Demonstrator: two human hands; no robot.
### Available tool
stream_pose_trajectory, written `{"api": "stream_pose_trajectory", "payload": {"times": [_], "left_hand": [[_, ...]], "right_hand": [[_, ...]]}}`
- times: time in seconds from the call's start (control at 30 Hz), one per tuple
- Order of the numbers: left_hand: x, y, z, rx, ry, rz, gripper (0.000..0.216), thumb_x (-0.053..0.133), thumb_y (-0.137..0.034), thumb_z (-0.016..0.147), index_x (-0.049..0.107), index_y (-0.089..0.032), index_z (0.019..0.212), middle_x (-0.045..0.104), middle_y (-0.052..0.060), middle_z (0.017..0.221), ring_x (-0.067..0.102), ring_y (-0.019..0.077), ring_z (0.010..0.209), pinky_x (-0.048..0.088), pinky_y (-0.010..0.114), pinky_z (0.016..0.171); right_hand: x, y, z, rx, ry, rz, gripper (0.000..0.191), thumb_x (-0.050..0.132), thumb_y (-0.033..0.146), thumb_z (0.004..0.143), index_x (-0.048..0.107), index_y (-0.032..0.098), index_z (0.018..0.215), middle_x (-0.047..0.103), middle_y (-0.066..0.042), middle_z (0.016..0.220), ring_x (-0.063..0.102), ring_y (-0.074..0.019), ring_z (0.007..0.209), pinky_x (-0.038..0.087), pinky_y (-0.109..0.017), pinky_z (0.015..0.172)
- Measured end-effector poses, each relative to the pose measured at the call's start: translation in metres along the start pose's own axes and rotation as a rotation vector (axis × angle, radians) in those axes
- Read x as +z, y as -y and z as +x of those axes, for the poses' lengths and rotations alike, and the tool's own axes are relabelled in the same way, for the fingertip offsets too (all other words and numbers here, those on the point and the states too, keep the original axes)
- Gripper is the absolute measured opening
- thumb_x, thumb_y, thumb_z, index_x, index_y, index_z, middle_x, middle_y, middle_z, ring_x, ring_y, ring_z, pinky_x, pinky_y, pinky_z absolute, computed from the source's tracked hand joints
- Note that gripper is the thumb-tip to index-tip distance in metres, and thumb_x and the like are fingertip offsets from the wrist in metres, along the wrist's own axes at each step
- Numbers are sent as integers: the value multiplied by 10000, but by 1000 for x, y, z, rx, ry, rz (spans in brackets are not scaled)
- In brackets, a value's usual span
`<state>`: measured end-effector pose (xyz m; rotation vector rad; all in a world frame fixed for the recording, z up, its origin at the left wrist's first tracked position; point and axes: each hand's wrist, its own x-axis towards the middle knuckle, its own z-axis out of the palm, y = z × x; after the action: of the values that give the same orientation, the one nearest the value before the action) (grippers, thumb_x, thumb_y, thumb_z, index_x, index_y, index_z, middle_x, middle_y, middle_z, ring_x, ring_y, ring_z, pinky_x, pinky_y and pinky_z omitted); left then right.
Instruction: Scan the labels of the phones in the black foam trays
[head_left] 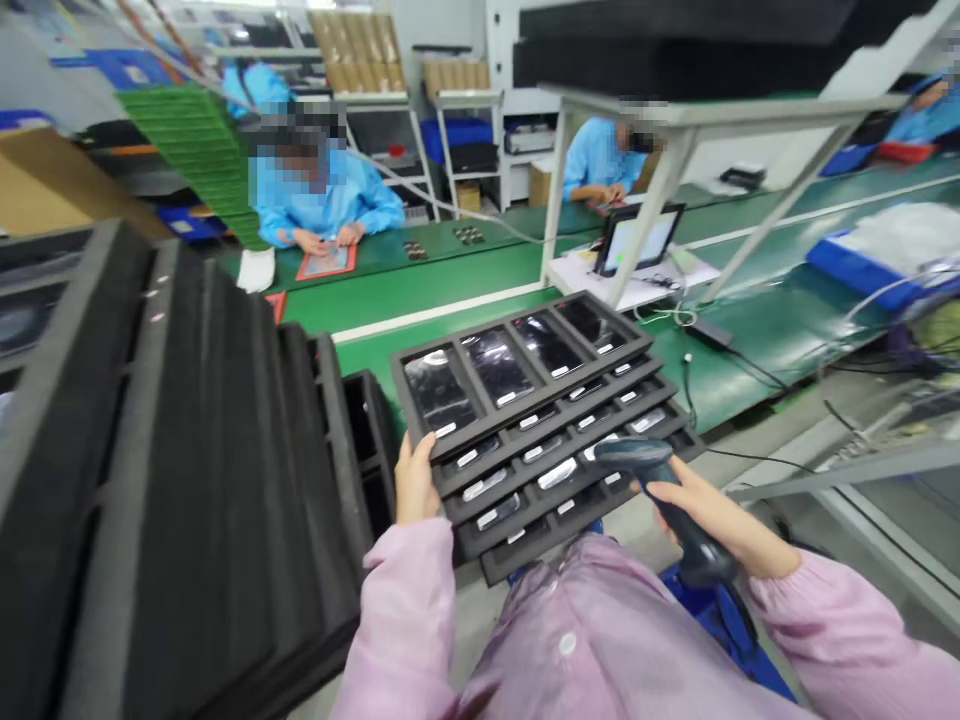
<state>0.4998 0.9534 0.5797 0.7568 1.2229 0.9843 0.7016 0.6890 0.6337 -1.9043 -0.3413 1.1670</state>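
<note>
Several black foam trays (pixel 486 418) lie in a staggered stack in front of me, each lower one sticking out nearer my body. Dark glossy phone-like panels (pixel 495 365) with small white labels sit in their compartments. My left hand (pixel 416 482) grips the left edge of the stack, thumb on top and the other fingers mostly hidden. In my right hand (pixel 694 510) is a dark handheld barcode scanner (pixel 637 455), fingers wrapped round its handle. The scanner's head points left over the lower trays' labels; whether it touches them I cannot tell.
Tall stacks of black foam trays (pixel 187 480) stand close on my left. Beyond is a green conveyor bench (pixel 442 290) with a tablet screen (pixel 637 240) under a white-framed shelf (pixel 690 110). Co-workers in blue (pixel 330 195) sit opposite. Cables (pixel 750 370) and a blue bin (pixel 862 270) are at right.
</note>
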Motion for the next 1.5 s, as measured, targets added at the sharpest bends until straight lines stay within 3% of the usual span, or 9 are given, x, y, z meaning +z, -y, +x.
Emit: {"api": "stream_pose_trajectory", "payload": {"times": [0.2,0.37,0.6,0.73,0.83,0.93,1.07,1.37,1.5], "left_hand": [[2,-8,-4,-84,-23,18,292,609,-169,754,644,-228,1038,685,14,966,632,167,980,506,269,871],[8,-19,-7,-174,-129,32,328,576,-124,790,617,-209,1104,689,11,905,656,165,903,522,282,850],[12,-18,-5,-213,-206,68,524,606,-157,785,487,-209,1293,681,19,875,674,177,780,529,313,830],[13,-17,-5,-217,-265,104,562,617,-167,771,447,-214,1304,672,7,836,672,177,745,540,305,773],[14,-16,-5,-177,-264,107,455,606,-148,739,518,-192,1183,653,0,758,667,175,721,538,287,726],[15,-16,-3,-137,-218,116,282,588,-141,674,573,-188,952,645,0,699,660,185,691,530,286,672],[13,-15,-2,-30,-156,220,218,583,-210,564,560,-177,779,644,10,684,640,191,688,489,264,609],[2,1,-25,33,-107,201,307,599,-296,463,615,-159,738,628,2,667,570,174,689,409,242,620],[4,6,-28,38,-108,150,345,569,-272,469,625,-161,790,622,-9,676,544,153,675,391,230,624]], "right_hand": [[-107,2,48,41,-462,-275,478,485,312,840,322,151,1260,478,72,493,498,-139,389,421,-234,391],[-140,2,103,8,-490,-385,551,501,187,808,339,90,1325,475,69,500,525,-157,438,415,-241,435],[-169,22,199,-76,-457,-538,527,497,148,744,484,162,1271,682,-68,836,653,-258,910,477,-334,814],[-170,43,213,-85,-502,-571,613,524,224,757,422,62,1339,596,-226,1185,538,-374,1139,397,-512,936],[-154,73,215,-202,-502,-562,631,446,343,858,348,43,1404,448,-226,1378,423,-328,1277,325,-458,1038],[-126,106,222,-301,-390,-535,529,419,400,886,478,138,1342,612,-124,1224,553,-235,1157,411,-318,973],[-99,129,227,-356,-290,-537,382,551,265,792,636,174,1153,687,-91,1074,620,-255,1040,460,-316,897],[-118,114,204,-287,-233,-433,401,542,244,683,598,145,1067,648,-140,1147,601,-291,1064,442,-393,955],[-115,111,193,-212,-139,-322,607,497,310,647,484,108,1220,623,-183,1181,649,-255,954,537,-323,796]]}}
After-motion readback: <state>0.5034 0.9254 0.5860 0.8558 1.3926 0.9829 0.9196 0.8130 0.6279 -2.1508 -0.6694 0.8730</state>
